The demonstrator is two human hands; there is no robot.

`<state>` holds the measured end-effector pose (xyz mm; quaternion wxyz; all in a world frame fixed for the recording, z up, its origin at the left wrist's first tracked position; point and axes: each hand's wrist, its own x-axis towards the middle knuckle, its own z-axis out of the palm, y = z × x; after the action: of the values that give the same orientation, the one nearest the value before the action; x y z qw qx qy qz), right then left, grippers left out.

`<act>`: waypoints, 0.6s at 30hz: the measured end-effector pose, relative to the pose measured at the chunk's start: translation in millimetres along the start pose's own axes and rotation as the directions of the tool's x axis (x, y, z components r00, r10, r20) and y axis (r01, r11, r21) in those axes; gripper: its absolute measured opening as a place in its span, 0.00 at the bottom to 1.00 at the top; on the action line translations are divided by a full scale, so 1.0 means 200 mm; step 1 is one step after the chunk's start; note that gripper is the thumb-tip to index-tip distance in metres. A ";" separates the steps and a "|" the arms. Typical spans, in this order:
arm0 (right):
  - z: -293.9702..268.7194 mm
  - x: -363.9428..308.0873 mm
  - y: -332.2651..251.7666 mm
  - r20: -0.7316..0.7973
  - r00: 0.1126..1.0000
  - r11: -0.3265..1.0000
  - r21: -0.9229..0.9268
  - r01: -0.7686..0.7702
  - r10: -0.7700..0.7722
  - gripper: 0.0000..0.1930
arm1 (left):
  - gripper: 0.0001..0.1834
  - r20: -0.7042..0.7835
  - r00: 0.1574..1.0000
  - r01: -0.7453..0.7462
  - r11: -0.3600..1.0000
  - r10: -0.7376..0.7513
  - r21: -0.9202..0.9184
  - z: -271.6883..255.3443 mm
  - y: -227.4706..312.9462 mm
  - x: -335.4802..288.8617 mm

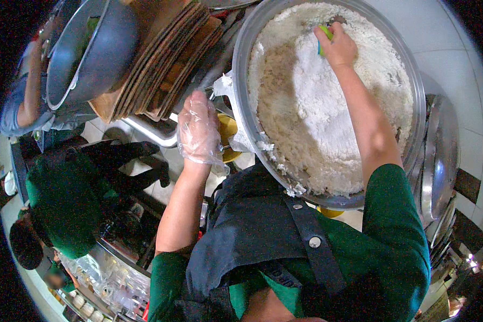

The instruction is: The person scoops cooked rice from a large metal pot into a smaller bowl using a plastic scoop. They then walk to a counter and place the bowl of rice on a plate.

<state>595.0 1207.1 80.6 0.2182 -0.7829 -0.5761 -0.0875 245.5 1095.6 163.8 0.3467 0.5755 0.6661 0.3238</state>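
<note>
Holding white crumbs (324,102), a round tub (241,80) sits below the right hand (340,49).

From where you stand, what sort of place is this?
Likely a commercial kitchen: there's a big round tub of white, grainy material, the left hand in a clear plastic glove, and a large grey bowl.

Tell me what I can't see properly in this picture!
In the head view:
- The tub's floor: hidden under the white food.
- Part of the green tool: behind the right hand's fingers.
- Part of the yellow thing: behind the gloved left hand.
- The bowl's top: cut off by the upper edge.
</note>
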 end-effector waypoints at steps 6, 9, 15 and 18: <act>0.03 -0.07 -0.10 -0.009 0.998 0.998 -0.012 0.065 -0.065 0.27 | 0.21 -0.039 0.996 -0.077 0.996 0.075 -0.048 -0.01 -0.01 -0.02; 0.02 -0.10 -0.14 0.055 0.998 0.998 0.050 0.033 -0.036 0.27 | 0.23 -0.007 1.000 0.000 0.975 -0.002 -0.224 0.03 -0.09 -0.03; 0.01 -0.19 -0.19 0.077 0.989 0.966 0.237 0.104 -0.126 0.27 | 0.20 0.056 0.991 0.135 0.925 -0.123 -0.355 0.14 -0.16 -0.02; 0.00 -0.22 -0.21 0.048 0.970 0.938 0.270 0.217 -0.238 0.26 | 0.18 0.137 0.860 0.460 0.632 -0.491 -0.624 0.10 -0.10 -0.07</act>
<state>542.4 1180.1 73.2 0.2851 -0.6781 -0.6774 -0.0034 253.3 1080.8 137.1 0.5779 0.2195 0.6513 0.4400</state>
